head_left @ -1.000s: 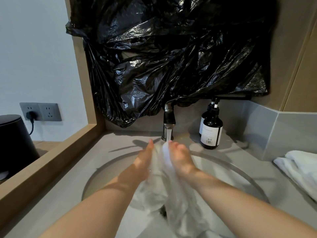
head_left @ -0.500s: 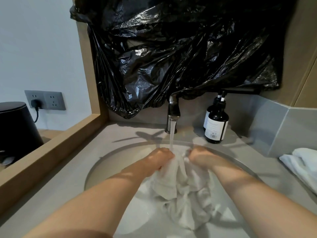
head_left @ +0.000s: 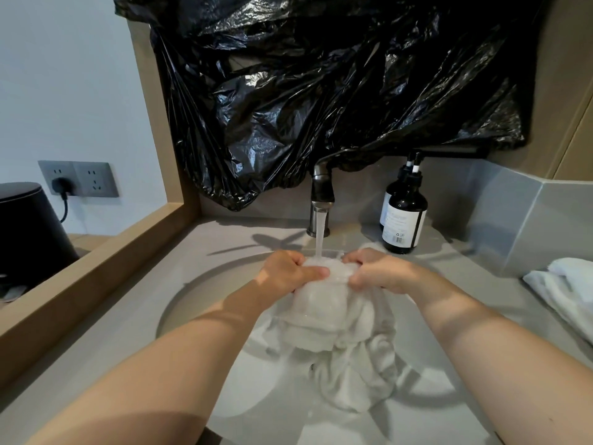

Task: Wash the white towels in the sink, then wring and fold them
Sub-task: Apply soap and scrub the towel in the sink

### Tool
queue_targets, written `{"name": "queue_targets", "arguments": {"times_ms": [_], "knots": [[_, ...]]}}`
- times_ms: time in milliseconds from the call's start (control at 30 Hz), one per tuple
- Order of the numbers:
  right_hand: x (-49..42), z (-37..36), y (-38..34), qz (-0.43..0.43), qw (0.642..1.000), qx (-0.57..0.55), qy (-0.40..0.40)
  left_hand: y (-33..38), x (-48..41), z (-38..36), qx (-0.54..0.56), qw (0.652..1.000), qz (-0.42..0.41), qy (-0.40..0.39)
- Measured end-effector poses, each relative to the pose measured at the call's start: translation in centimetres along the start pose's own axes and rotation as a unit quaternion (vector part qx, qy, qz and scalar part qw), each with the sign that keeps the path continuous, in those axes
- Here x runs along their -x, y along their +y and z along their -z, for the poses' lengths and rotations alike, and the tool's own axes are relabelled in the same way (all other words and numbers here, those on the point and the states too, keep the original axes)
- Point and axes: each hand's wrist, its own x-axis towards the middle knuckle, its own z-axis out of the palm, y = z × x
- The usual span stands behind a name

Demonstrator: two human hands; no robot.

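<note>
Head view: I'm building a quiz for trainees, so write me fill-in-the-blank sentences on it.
Water from the metal faucet falls onto the wet white ____ gripped by the left hand and right hand.
Dark pump bottles stand on the faucet's ____ side.
The crumpled plastic bag above is ____.
Missing: towel; right; black.

body: person working bare-armed | left hand (head_left: pixel 288 273) showing bare, left forearm (head_left: pixel 179 358) running uncovered to the lower frame edge | right hand (head_left: pixel 382 274) showing bare, right forearm (head_left: pixel 481 342) running uncovered likewise

A wet white towel (head_left: pixel 333 319) is gripped by left hand (head_left: pixel 285 271) and right hand (head_left: pixel 378 271) under the running faucet (head_left: pixel 322 191), over the sink (head_left: pixel 205 284).
</note>
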Motion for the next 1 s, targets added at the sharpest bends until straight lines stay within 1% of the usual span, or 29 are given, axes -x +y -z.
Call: {"name": "queue_targets", "arguments": {"times_ms": [67,133,233,267,333,367,400,433,467,500,567,600,667,700,733,767,800,833,867,933,1000], "knots": [[0.2,0.3,0.2,-0.006,0.998,-0.051,-0.028,0.1,0.0,0.4,-0.001,1.0,-0.001,0.004],[0.2,0.7,0.5,-0.006,0.987,-0.151,-0.047,0.2,0.0,0.8,0.021,0.999,0.013,-0.029],[0.5,1.4,0.2,0.013,0.956,-0.287,-0.052,-0.4,0.2,1.1,0.04,0.989,0.018,-0.142],[0.5,1.5,0.1,0.022,0.946,-0.321,-0.05,-0.7,0.4,0.9,0.021,0.98,0.032,-0.195],[0.5,1.9,-0.2,0.023,0.928,-0.37,-0.031,-1.3,0.9,0.3,-0.047,0.95,0.076,-0.298],[0.4,2.0,-0.4,0.017,0.925,-0.379,-0.021,-1.5,1.0,0.2,-0.066,0.941,0.087,-0.321],[0.4,2.0,-0.3,0.008,0.927,-0.374,-0.011,-1.3,1.1,0.4,-0.064,0.941,0.089,-0.319],[0.3,1.9,-0.1,-0.002,0.935,-0.354,-0.001,-1.3,1.0,0.8,-0.034,0.951,0.089,-0.293],[0.2,1.8,0.3,-0.012,0.946,-0.325,0.011,-1.3,0.8,1.3,0.014,0.963,0.1,-0.25],[0.2,1.6,0.7,-0.02,0.955,-0.297,0.02,-1.5,0.4,1.9,0.085,0.968,0.115,-0.204],[0.2,1.2,1.4,-0.036,0.963,-0.268,0.017,-2.0,-0.1,3.0,0.234,0.956,0.117,-0.131],[0.3,1.1,1.5,-0.04,0.962,-0.271,0.002,-2.0,-0.2,3.2,0.277,0.948,0.122,-0.099],[0.5,0.9,1.1,-0.031,0.952,-0.302,-0.044,-1.9,-0.2,3.2,0.313,0.94,0.135,-0.03],[0.6,0.5,0.6,-0.02,0.946,-0.319,-0.055,-1.6,-0.3,3.0,0.328,0.934,0.141,0.006],[0.7,0.0,-0.1,-0.007,0.942,-0.334,-0.042,-1.1,-0.3,2.7,0.345,0.927,0.142,0.026],[0.7,-0.7,-1.0,0.007,0.936,-0.351,-0.007,-0.8,-0.5,2.3,0.343,0.926,0.151,0.043],[0.5,-1.7,-1.8,0.019,0.929,-0.367,0.05,-0.3,-0.6,1.8,0.331,0.928,0.163,0.052],[0.5,-2.8,-2.7,0.029,0.917,-0.382,0.111,0.1,-0.6,1.0,0.292,0.939,0.172,0.063],[0.5,-4.1,-3.6,0.035,0.907,-0.387,0.163,0.6,-0.4,0.3,0.264,0.948,0.163,0.072],[0.3,-6.4,-5.3,0.053,0.901,-0.363,0.231,1.2,0.1,-1.2,0.234,0.959,0.144,0.063],[0.2,-7.6,-6.0,0.054,0.907,-0.308,0.284,1.4,0.7,-1.8,0.252,0.956,0.147,0.038]]}}
